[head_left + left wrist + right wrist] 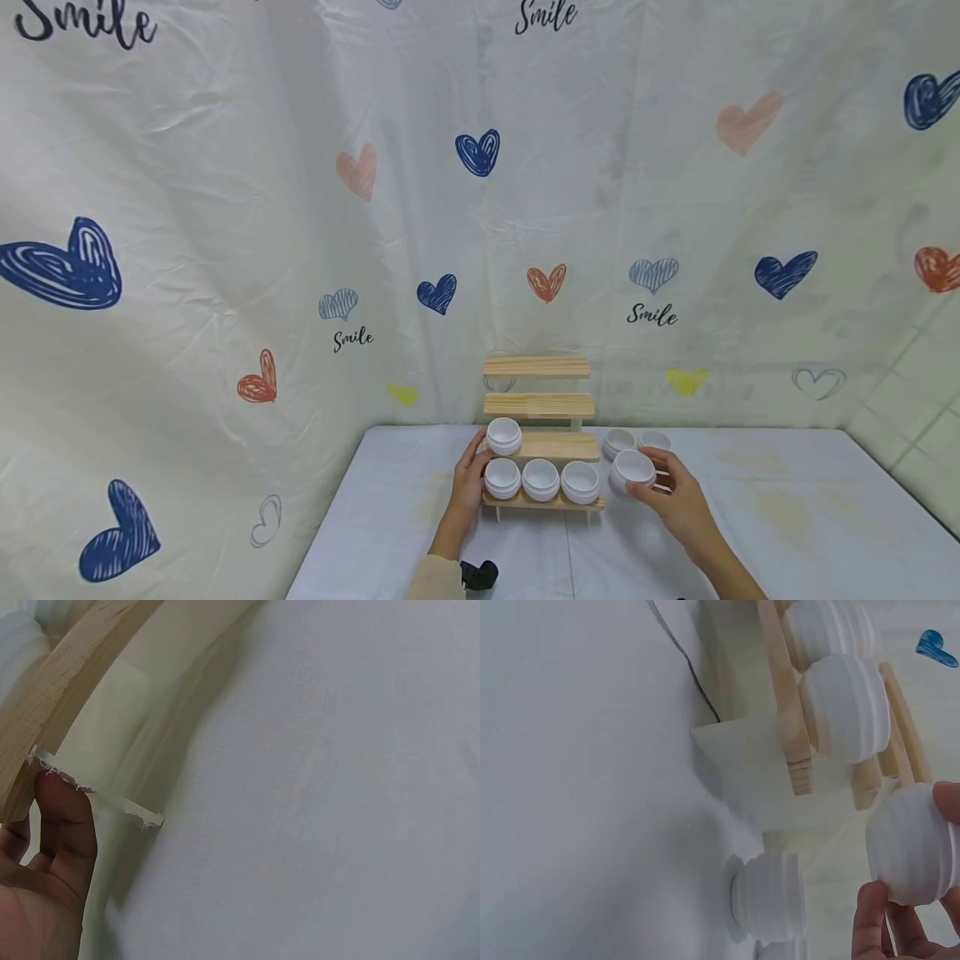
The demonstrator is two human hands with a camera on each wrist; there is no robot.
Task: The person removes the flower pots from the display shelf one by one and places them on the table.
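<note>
A stepped wooden stand with several slats stands at the back of the table. Three small white ribbed cups line its lowest slat, and one white cup sits at the left of the second slat. My left hand grips the stand's left end, its digits against a slat and the pale support under it. Just right of the stand, my right hand holds another white cup between thumb and fingers, raised over the table. Its open top faces up.
Two more white cups stand on the white-covered table, right of the stand and behind the held cup. A dark object lies by the left sleeve. A heart-printed curtain hangs close behind the stand.
</note>
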